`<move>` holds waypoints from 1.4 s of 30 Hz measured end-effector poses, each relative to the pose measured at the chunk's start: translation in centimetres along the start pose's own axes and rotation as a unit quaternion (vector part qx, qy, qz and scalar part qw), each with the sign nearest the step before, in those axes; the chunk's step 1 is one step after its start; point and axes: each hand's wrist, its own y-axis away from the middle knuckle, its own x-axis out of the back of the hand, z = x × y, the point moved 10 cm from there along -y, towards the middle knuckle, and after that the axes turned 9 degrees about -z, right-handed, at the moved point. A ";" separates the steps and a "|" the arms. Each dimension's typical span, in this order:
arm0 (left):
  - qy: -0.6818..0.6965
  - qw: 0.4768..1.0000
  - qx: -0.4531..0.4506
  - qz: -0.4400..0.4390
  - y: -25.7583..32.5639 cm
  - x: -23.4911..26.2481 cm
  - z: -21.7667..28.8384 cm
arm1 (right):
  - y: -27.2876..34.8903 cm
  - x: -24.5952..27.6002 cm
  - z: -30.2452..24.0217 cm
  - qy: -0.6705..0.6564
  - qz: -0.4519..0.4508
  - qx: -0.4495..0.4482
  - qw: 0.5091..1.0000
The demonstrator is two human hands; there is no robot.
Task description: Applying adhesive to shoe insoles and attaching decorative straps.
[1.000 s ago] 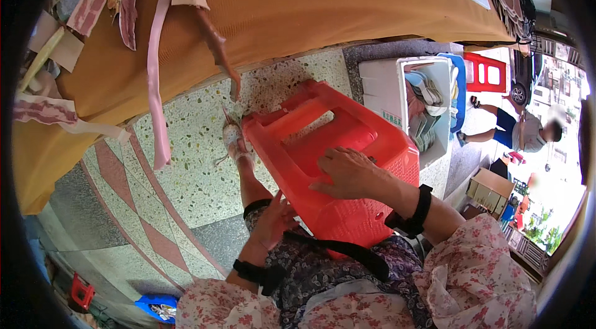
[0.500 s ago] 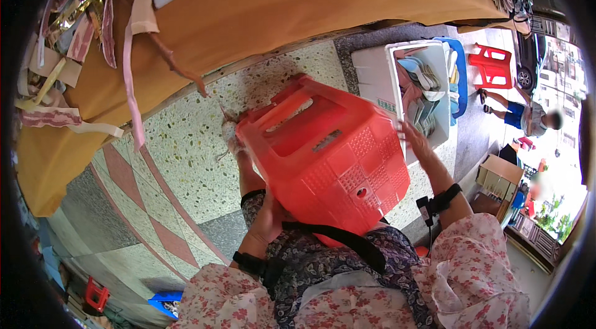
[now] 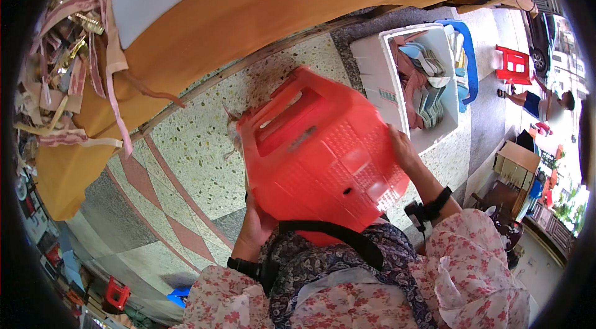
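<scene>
One red stool (image 3: pixel 316 161), clamped between both hands' fingers (image 3: pixel 396 136) — left hand (image 3: pixel 254 228) at lower left edge, right hand (image 3: pixel 405 153) at right

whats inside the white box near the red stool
The white box holds pale blue pieces, pink pieces and a grey-green stack. Anything beneath these is covered, so the box's bottom cannot be seen.

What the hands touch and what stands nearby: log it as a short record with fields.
Left hand: at the lower left edge of the red plastic stool, fingers partly hidden
Right hand: against the stool's right side
Stool pose: tilted, textured seat toward the camera
Right of stool: white box with stacked pieces inside, blue container beyond
Beyond stool: orange-brown cloth
</scene>
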 end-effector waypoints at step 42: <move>-0.236 0.968 -0.090 0.004 -11.5 -1.4 5.1 | -5.0 -2.7 9.6 -0.054 0.085 -0.020 0.995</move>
